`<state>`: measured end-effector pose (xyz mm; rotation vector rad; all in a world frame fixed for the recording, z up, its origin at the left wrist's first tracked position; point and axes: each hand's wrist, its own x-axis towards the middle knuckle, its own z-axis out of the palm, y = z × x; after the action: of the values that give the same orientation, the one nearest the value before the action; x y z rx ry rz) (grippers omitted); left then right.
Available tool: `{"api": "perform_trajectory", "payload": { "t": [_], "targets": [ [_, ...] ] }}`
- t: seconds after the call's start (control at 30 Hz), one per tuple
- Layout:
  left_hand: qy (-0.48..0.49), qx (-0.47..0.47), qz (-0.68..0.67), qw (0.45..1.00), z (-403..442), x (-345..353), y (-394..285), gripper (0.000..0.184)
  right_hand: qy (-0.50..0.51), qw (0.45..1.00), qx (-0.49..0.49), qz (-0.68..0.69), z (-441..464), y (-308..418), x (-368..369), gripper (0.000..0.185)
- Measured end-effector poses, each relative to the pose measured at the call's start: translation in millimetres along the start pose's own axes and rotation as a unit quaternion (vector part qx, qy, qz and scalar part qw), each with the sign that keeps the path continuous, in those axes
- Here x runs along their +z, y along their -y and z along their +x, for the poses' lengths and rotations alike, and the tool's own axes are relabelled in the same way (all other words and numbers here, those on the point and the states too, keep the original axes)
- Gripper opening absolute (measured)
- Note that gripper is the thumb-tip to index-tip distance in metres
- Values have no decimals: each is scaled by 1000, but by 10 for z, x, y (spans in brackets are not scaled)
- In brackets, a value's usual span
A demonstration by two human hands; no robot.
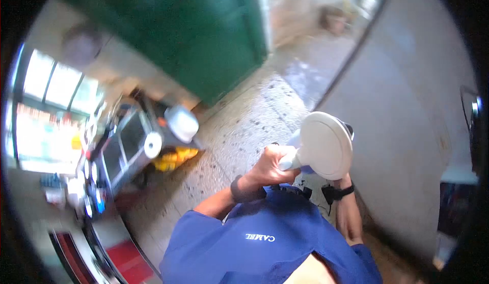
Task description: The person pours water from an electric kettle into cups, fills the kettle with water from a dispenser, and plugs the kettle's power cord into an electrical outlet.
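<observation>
In front of my chest is a white object with a broad round face [326, 146] and a short thick handle; its exact kind is unclear. My left hand [277, 163] is closed around the handle on its left side. My right hand [344, 181] is behind and below the round face, so its fingers are hidden. Something bluish and a dark edge show partly behind the white face, too covered to name. A dark band is on each wrist.
A green door [214, 34] stands ahead, and a pale panel [407, 106] rises on the right. To the left are a cluttered counter [127, 146], a white container [181, 123], a yellow bag [175, 158] and a bright window [51, 90]. Speckled floor [244, 126] lies between.
</observation>
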<state>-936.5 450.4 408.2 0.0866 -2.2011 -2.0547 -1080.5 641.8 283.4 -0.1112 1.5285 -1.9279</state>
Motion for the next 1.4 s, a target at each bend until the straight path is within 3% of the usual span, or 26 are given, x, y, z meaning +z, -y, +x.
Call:
{"api": "perform_trajectory", "payload": {
  "t": [0.07, 0.13, 0.2, 0.3, 0.47, 0.53, 0.57, 0.67, 0.73, 0.77, 0.8, 0.87, 0.93, 0.97, 1.0, 1.07, 1.1, 1.13, 1.2, 1.27, 1.33, 1.37, 1.4],
  "targets": [
    [-52, 7, 25, 998, -247, -54, 12, 7, 50, 998, 14, -21, 111, -185, 151, 56],
    [-88, -78, -19, 993, -563, -137, 16, 8, 94, 994, 26, -39, 182, -383, 358, 55],
    [-141, -71, -16, 987, -874, -187, 61, 8, 135, 989, 31, -57, 211, -567, 571, 54],
    [-198, -144, 48, 968, -1566, -420, 234, 8, 190, 977, 35, -91, 165, -893, 1043, 53],
    [-256, -171, -23, 951, -2296, -917, 415, 18, 289, 934, 50, -203, 304, -1244, 1901, 47],
    [-260, -176, -19, 949, -2567, -1159, 465, 20, 303, 916, 27, -262, 324, -1383, 2340, 48],
    [-281, -160, -35, 946, -2717, -1259, 441, 21, 279, 932, 66, -223, 436, -1680, 2497, 49],
    [-305, -167, -105, 932, -3175, -1644, 437, 25, 375, 879, -52, -289, 99, -1414, 3430, 48],
    [-320, -189, -151, 916, -3384, -1904, 432, 31, 422, 858, -36, -291, 238, -1695, 3765, 46],
    [-331, -215, -165, 904, -3457, -2005, 379, 34, 431, 842, 60, -320, 430, -1959, 3863, 47],
    [-331, -214, -166, 904, -3527, -2062, 414, 34, 459, 843, 58, -273, 670, -2395, 3878, 51],
    [-406, -163, -226, 870, -3665, -2130, 606, 34, 414, 867, 106, -255, 772, -2685, 4257, 54],
    [-457, -164, -214, 847, -3736, -2208, 814, 30, 482, 809, 114, -316, 851, -2663, 4735, 54],
    [-496, -164, -202, 828, -3783, -2266, 859, 28, 527, 778, -48, -337, 660, -2385, 4931, 55],
    [-534, -163, -188, 808, -3823, -2340, 894, 26, 556, 773, 78, -294, 891, -2704, 5179, 58],
    [-559, -160, -213, 785, -3848, -2485, 907, 23, 501, 802, 106, -309, 641, -2451, 5605, 62],
    [-597, -154, -195, 763, -3830, -2572, 869, 23, 505, 781, 106, -351, 559, -2234, 5850, 64],
    [-634, -149, -177, 738, -3815, -2647, 855, 23, 559, 738, 125, -357, 745, -2438, 5984, 52],
    [-662, -121, -198, 713, -3857, -2811, 954, 25, 598, 707, 135, -353, 861, -2533, 6288, 54],
    [-692, -104, -210, 683, -3914, -2941, 1145, 27, 595, 709, 175, -335, 1094, -2894, 6569, 52],
    [-711, -149, -178, 664, -3889, -3090, 1278, 27, 598, 662, 148, -426, 1331, -3085, 6820, 47],
    [-731, -153, -182, 640, -3834, -3182, 1297, 25, 551, 724, 151, -386, 1392, -3159, 6888, 41],
    [-748, -157, -185, 617, -3803, -3271, 1301, 24, 553, 721, 163, -384, 1480, -3213, 6952, 41]
  ]
}}
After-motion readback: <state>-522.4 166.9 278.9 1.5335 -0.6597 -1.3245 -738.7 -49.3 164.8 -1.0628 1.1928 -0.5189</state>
